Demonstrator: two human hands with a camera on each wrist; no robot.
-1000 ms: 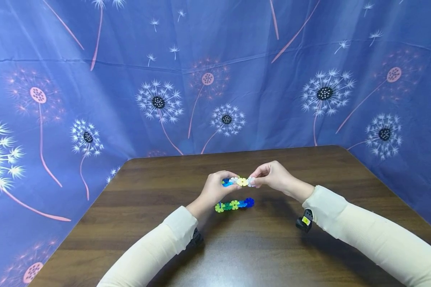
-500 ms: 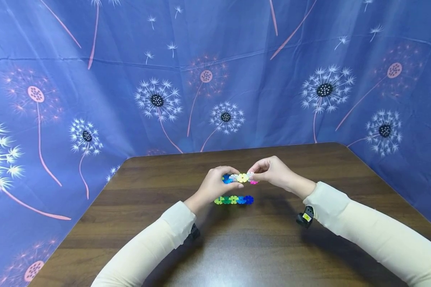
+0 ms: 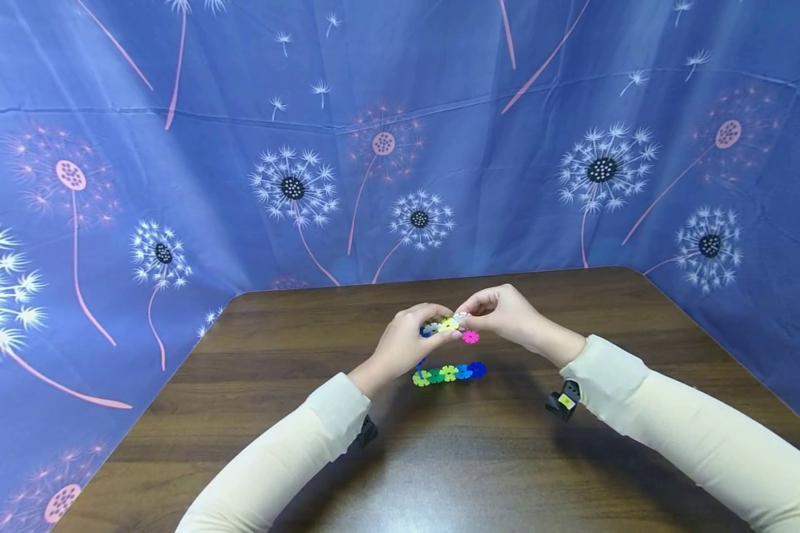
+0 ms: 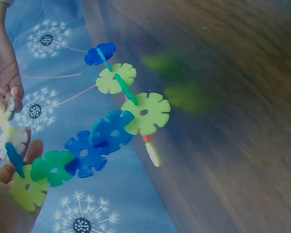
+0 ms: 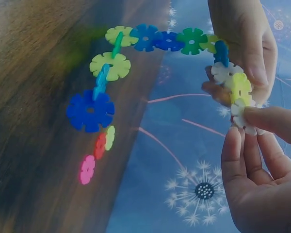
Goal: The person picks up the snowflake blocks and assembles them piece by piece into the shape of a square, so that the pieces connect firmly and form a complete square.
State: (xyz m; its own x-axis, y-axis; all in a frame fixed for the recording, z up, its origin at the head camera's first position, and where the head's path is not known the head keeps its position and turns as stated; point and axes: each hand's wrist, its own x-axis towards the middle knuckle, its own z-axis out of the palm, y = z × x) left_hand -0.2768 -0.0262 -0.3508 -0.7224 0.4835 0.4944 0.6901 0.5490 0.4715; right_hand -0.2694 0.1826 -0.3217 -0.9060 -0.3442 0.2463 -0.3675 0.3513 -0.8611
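Observation:
A chain of interlocking plastic snowflake discs hangs between the hands, in blue, green, yellow and white. My left hand (image 3: 405, 340) grips it near one end, fingers around a white disc (image 5: 227, 74) beside a yellow disc (image 5: 241, 90). With thumb and fingers my right hand (image 3: 510, 318) pinches the white end disc (image 5: 246, 116). The chain's lower run, with a dark blue disc (image 5: 90, 110) at its far end, spans below the hands in the head view. A pink disc (image 3: 470, 337) shows under the right fingers; whether it joins the chain I cannot tell.
A brown wooden table (image 3: 293, 385) lies beneath the hands. Behind it hangs a blue curtain (image 3: 493, 170) printed with dandelions. Each wrist carries a small black camera, such as the right one (image 3: 564, 401).
The chain's lower run has swung right and tilted, and the pink disc now shows clearly. Both hands have shifted slightly up, with the right hand slightly closer to the left.

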